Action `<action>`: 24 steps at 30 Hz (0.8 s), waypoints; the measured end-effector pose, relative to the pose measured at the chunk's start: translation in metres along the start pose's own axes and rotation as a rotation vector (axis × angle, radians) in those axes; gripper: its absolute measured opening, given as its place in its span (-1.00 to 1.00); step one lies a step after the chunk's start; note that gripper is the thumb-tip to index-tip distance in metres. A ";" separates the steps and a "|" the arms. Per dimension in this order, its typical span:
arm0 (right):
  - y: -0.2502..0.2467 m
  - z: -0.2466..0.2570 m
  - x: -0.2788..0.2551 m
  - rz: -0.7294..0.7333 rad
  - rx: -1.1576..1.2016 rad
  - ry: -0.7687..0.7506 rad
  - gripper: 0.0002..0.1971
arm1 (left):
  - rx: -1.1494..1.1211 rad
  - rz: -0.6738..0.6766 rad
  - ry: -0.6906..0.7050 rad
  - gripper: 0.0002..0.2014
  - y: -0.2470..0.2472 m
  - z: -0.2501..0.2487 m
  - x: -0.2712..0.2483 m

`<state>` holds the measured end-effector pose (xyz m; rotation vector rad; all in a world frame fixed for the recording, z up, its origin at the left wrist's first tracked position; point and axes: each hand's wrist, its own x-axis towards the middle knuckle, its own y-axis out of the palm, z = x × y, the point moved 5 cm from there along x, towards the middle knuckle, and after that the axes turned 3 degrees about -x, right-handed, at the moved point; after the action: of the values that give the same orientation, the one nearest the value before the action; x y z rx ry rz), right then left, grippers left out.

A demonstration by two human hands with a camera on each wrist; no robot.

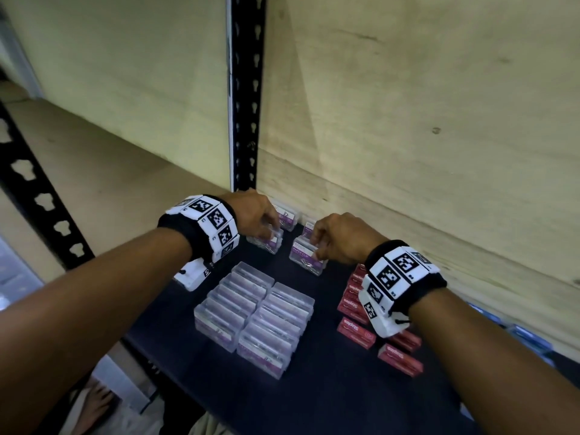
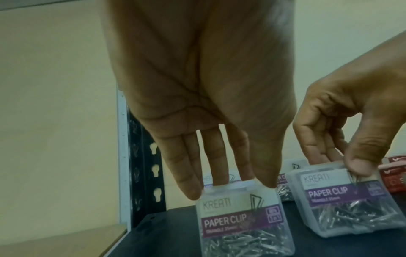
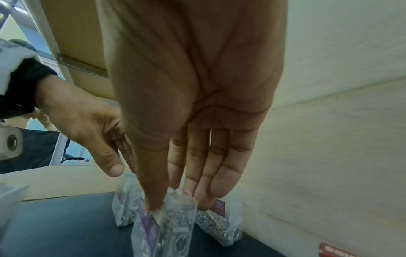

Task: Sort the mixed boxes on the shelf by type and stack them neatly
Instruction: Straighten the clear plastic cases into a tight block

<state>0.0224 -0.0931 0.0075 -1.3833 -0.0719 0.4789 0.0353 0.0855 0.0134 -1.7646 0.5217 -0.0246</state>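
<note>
Two clear paper clip boxes with purple labels stand at the back of the dark shelf (image 1: 329, 387). My left hand (image 1: 270, 233) pinches the top of the left box (image 1: 266, 244) between thumb and fingers (image 2: 193, 191); the box's label (image 2: 237, 222) faces the left wrist camera. My right hand (image 1: 315, 248) pinches the top edge of the right box (image 1: 306, 259), which leans a little. In the right wrist view the thumb and fingers (image 3: 206, 196) close over that box (image 3: 167, 231). Whether either box is off the shelf I cannot tell.
A block of paper clip boxes (image 1: 254, 315) stands in two rows mid-shelf. More paper clip boxes (image 1: 287, 216) stand against the wooden back wall. Several red staples boxes (image 1: 398, 361) lie on the right. A black slotted upright (image 1: 246, 120) rises behind my left hand.
</note>
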 end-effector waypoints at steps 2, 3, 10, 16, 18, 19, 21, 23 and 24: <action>0.001 0.002 -0.002 0.014 0.021 0.003 -0.75 | -0.012 0.036 0.007 -0.68 0.000 -0.002 -0.002; 0.001 0.003 -0.003 0.019 0.026 0.003 -0.76 | -0.018 0.055 0.006 -0.68 0.001 -0.003 -0.003; 0.004 0.016 -0.015 0.058 0.008 -0.031 -0.77 | -0.028 0.114 -0.002 -0.69 0.004 -0.011 -0.011; 0.006 0.025 -0.027 0.077 0.009 -0.061 -0.77 | -0.042 0.146 0.010 -0.70 0.009 -0.017 -0.020; 0.007 0.028 -0.031 0.086 0.013 -0.065 -0.77 | -0.051 0.159 0.016 -0.70 0.010 -0.019 -0.024; 0.007 0.029 -0.034 0.092 0.021 -0.066 -0.77 | -0.050 0.166 0.018 -0.70 0.010 -0.020 -0.026; 0.009 0.031 -0.037 0.108 0.026 -0.071 -0.77 | -0.046 0.178 0.026 -0.71 0.011 -0.021 -0.028; 0.010 0.032 -0.041 0.119 0.025 -0.076 -0.76 | -0.055 0.184 0.026 -0.72 0.012 -0.023 -0.032; 0.010 0.033 -0.043 0.121 0.023 -0.077 -0.76 | -0.058 0.185 0.026 -0.73 0.013 -0.023 -0.033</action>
<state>-0.0296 -0.0772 0.0140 -1.3513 -0.0449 0.6320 -0.0056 0.0740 0.0163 -1.7674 0.7091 0.0978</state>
